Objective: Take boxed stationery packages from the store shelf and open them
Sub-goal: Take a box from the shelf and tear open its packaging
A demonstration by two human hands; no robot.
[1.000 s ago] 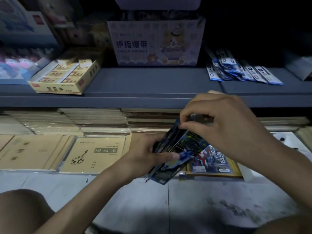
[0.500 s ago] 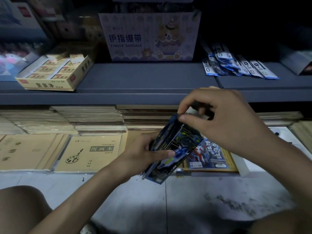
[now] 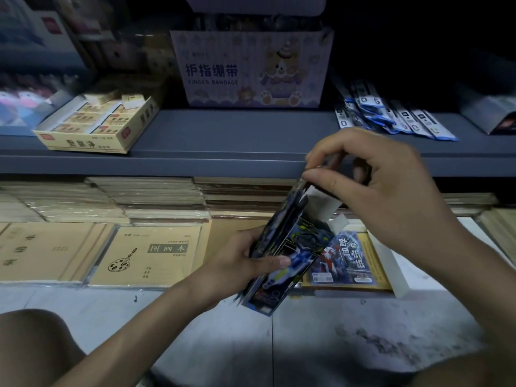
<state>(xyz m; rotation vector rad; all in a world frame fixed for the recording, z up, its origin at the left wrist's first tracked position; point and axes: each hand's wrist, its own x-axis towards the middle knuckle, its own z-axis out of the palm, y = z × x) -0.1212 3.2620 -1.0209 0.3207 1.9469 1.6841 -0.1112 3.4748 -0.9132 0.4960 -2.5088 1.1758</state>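
Dark box (image 3: 290, 247), white flaps (image 3: 321, 208) open

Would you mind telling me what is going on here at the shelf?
A person is opening a dark printed box in front of the store shelf. The left hand grips it around its middle, while the right hand pinches its top flap. The top end is open, with white inner flaps showing.

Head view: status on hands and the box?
Left hand grips dark printed box at mid-body. Right hand pinches its top flap, flap raised, white inside showing. Nothing blocking the box.
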